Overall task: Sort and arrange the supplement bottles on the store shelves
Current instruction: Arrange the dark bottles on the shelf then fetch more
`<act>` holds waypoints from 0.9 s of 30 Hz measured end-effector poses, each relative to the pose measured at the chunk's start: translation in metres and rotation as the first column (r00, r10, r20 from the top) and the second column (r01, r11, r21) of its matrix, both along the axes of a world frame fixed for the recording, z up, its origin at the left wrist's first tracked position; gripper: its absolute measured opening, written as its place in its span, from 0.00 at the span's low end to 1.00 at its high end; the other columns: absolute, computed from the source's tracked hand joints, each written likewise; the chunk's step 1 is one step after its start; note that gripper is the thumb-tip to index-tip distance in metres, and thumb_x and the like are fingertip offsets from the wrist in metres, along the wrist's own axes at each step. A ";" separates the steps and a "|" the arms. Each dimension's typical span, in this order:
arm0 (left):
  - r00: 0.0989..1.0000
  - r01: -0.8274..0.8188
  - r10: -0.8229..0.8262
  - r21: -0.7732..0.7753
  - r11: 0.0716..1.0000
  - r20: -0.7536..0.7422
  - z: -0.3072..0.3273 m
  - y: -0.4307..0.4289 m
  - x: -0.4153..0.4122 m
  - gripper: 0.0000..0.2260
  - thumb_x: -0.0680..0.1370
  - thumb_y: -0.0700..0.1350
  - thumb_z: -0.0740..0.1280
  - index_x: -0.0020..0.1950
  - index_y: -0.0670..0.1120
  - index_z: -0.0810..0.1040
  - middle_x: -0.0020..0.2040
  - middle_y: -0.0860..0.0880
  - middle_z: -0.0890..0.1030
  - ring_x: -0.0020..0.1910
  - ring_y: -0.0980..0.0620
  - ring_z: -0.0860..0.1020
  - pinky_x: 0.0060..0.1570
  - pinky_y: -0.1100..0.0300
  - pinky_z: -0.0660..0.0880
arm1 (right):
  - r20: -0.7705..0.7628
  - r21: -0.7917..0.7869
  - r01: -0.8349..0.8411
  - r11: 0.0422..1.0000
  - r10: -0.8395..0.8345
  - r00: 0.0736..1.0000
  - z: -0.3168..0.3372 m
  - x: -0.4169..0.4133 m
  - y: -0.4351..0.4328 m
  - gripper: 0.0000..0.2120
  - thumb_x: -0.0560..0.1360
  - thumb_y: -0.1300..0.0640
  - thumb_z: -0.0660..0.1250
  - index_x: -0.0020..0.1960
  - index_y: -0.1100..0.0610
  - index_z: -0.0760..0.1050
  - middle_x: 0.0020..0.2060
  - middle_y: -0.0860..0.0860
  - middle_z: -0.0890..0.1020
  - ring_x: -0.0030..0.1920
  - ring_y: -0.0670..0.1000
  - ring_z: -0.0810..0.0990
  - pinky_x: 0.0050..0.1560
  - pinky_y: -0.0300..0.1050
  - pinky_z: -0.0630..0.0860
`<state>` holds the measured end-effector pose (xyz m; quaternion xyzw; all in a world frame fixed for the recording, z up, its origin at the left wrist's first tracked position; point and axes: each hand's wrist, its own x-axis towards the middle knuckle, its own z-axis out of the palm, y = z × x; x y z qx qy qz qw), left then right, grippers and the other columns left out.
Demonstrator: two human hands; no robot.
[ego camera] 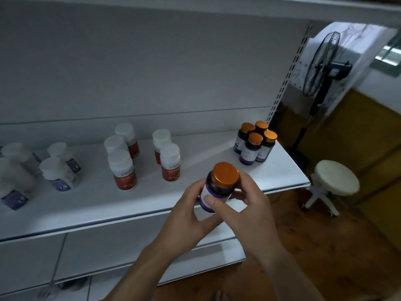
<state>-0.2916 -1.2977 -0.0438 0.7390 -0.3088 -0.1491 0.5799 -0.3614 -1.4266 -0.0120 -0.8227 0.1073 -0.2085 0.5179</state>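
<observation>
Both my hands hold one dark bottle with an orange cap and a purple-white label (219,184), just above the front edge of the white shelf (93,205). My left hand (188,213) wraps it from the left. My right hand (247,205) grips it from the right, thumb across the label. Several matching orange-capped bottles (255,142) stand clustered at the shelf's far right. White-capped bottles with red labels (122,169) stand mid-shelf, in two groups. White-capped bottles with blue-purple labels (58,173) stand at the left.
A lower white shelf (219,253) juts out beneath. To the right of the shelving stand a black pedestal fan (321,68) and a white round stool (336,179) on a wooden floor. A slotted upright (286,83) marks the shelf's right end.
</observation>
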 end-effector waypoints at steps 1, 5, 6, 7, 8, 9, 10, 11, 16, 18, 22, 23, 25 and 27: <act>1.000 0.005 -0.006 -0.053 0.999 -0.009 0.002 -0.002 -0.002 0.26 0.72 0.56 0.74 0.66 0.69 0.67 0.65 0.63 0.75 0.65 0.58 0.74 0.65 0.52 0.73 | 0.034 -0.031 -0.030 0.999 0.031 0.999 0.004 -0.002 0.001 0.26 0.69 0.49 0.77 0.64 0.41 0.72 0.56 0.35 0.78 0.61 0.41 0.76 0.57 0.32 0.73; 0.999 -0.013 0.006 -0.204 0.979 -0.033 0.008 -0.013 0.001 0.24 0.70 0.55 0.74 0.63 0.69 0.70 0.62 0.58 0.77 0.65 0.48 0.76 0.61 0.42 0.75 | 0.154 -0.106 -0.089 0.990 0.105 0.982 0.017 -0.003 -0.005 0.27 0.67 0.47 0.75 0.64 0.41 0.71 0.58 0.36 0.77 0.62 0.41 0.75 0.57 0.28 0.70; 1.000 -0.019 0.015 -0.211 0.977 -0.022 0.009 -0.019 0.003 0.24 0.70 0.55 0.74 0.63 0.68 0.71 0.61 0.58 0.78 0.64 0.47 0.76 0.60 0.42 0.76 | 0.176 -0.128 -0.093 0.987 0.115 0.978 0.018 -0.002 -0.011 0.27 0.67 0.45 0.74 0.64 0.39 0.70 0.59 0.35 0.76 0.62 0.41 0.75 0.57 0.27 0.69; 1.000 -0.030 0.029 -0.213 0.977 -0.006 0.009 -0.026 0.005 0.24 0.70 0.54 0.74 0.63 0.66 0.71 0.60 0.58 0.78 0.63 0.47 0.77 0.59 0.42 0.77 | 0.190 -0.148 -0.098 0.984 0.126 0.974 0.019 0.000 -0.018 0.27 0.67 0.45 0.73 0.64 0.38 0.69 0.59 0.35 0.76 0.62 0.40 0.75 0.57 0.27 0.69; 0.999 -0.042 0.045 -0.210 0.977 0.010 0.008 -0.033 0.007 0.25 0.70 0.53 0.74 0.63 0.65 0.70 0.60 0.58 0.78 0.63 0.48 0.77 0.58 0.43 0.77 | 0.198 -0.161 -0.105 0.981 0.136 0.971 0.019 0.001 -0.026 0.27 0.67 0.45 0.73 0.65 0.38 0.69 0.59 0.35 0.76 0.62 0.40 0.75 0.57 0.27 0.69; 0.998 -0.051 0.055 -0.210 0.976 0.016 0.008 -0.042 0.008 0.25 0.70 0.53 0.74 0.64 0.63 0.70 0.60 0.57 0.78 0.63 0.47 0.77 0.58 0.43 0.78 | 0.199 -0.163 -0.113 0.980 0.145 0.969 0.019 0.003 -0.035 0.27 0.67 0.45 0.73 0.65 0.39 0.69 0.59 0.36 0.76 0.62 0.40 0.75 0.57 0.27 0.69; 0.998 -0.055 0.058 -0.211 0.976 0.009 0.007 -0.052 0.008 0.25 0.70 0.52 0.74 0.65 0.62 0.70 0.61 0.56 0.78 0.63 0.47 0.77 0.58 0.43 0.78 | 0.196 -0.157 -0.122 0.980 0.152 0.969 0.019 0.004 -0.046 0.27 0.67 0.45 0.73 0.65 0.40 0.70 0.59 0.36 0.76 0.62 0.40 0.75 0.57 0.27 0.69; 0.998 -0.057 0.057 -0.215 0.975 -0.009 0.007 -0.063 0.007 0.26 0.70 0.52 0.75 0.66 0.61 0.70 0.62 0.55 0.78 0.64 0.46 0.77 0.58 0.42 0.77 | 0.190 -0.147 -0.134 0.980 0.161 0.969 0.018 0.005 -0.057 0.27 0.67 0.45 0.73 0.65 0.41 0.70 0.59 0.36 0.77 0.62 0.41 0.75 0.58 0.27 0.70; 0.985 -0.165 0.170 -0.135 0.977 0.028 0.007 -0.119 0.005 0.24 0.71 0.48 0.75 0.64 0.63 0.72 0.61 0.61 0.78 0.63 0.55 0.76 0.58 0.62 0.75 | 0.134 -0.013 -0.205 0.979 0.205 0.969 0.012 0.014 -0.123 0.29 0.67 0.46 0.75 0.65 0.38 0.69 0.59 0.33 0.75 0.64 0.42 0.75 0.58 0.32 0.73; 0.972 -0.230 0.235 -0.136 0.964 0.027 0.005 -0.134 0.005 0.25 0.71 0.45 0.76 0.64 0.60 0.72 0.60 0.62 0.78 0.62 0.55 0.76 0.55 0.64 0.77 | 0.099 0.210 -0.211 0.955 0.194 0.976 0.013 0.019 -0.149 0.30 0.67 0.51 0.77 0.64 0.37 0.69 0.59 0.37 0.76 0.62 0.44 0.77 0.55 0.38 0.78; 0.949 -0.303 0.315 -0.211 0.929 0.025 0.009 -0.157 -0.001 0.25 0.70 0.44 0.77 0.63 0.58 0.74 0.61 0.60 0.78 0.63 0.52 0.76 0.60 0.58 0.77 | 0.009 0.651 -0.179 0.738 0.229 0.973 0.006 0.029 -0.188 0.28 0.68 0.57 0.76 0.64 0.43 0.71 0.57 0.52 0.80 0.57 0.51 0.82 0.52 0.49 0.81; 0.944 -0.314 0.329 -0.257 0.914 0.020 0.013 -0.163 -0.004 0.25 0.70 0.45 0.77 0.63 0.58 0.74 0.62 0.57 0.79 0.64 0.51 0.76 0.61 0.58 0.76 | -0.012 0.711 -0.177 0.680 0.264 0.964 0.003 0.030 -0.195 0.25 0.69 0.57 0.75 0.63 0.45 0.72 0.56 0.53 0.81 0.56 0.53 0.82 0.52 0.52 0.81; 0.936 -0.330 0.352 -0.357 0.874 -0.005 0.021 -0.175 -0.013 0.24 0.70 0.45 0.76 0.64 0.56 0.75 0.62 0.52 0.79 0.66 0.47 0.75 0.61 0.56 0.76 | -0.045 0.798 -0.174 0.577 0.344 0.938 -0.002 0.030 -0.202 0.20 0.72 0.53 0.71 0.63 0.49 0.75 0.58 0.56 0.81 0.58 0.57 0.81 0.54 0.55 0.80; 0.932 -0.337 0.361 -0.405 0.850 -0.017 0.029 -0.185 -0.021 0.26 0.69 0.44 0.76 0.64 0.55 0.75 0.63 0.51 0.79 0.66 0.47 0.75 0.62 0.56 0.75 | -0.025 0.888 -0.182 0.423 0.438 0.899 -0.005 0.029 -0.205 0.18 0.77 0.48 0.62 0.64 0.53 0.77 0.60 0.58 0.80 0.62 0.60 0.78 0.59 0.59 0.74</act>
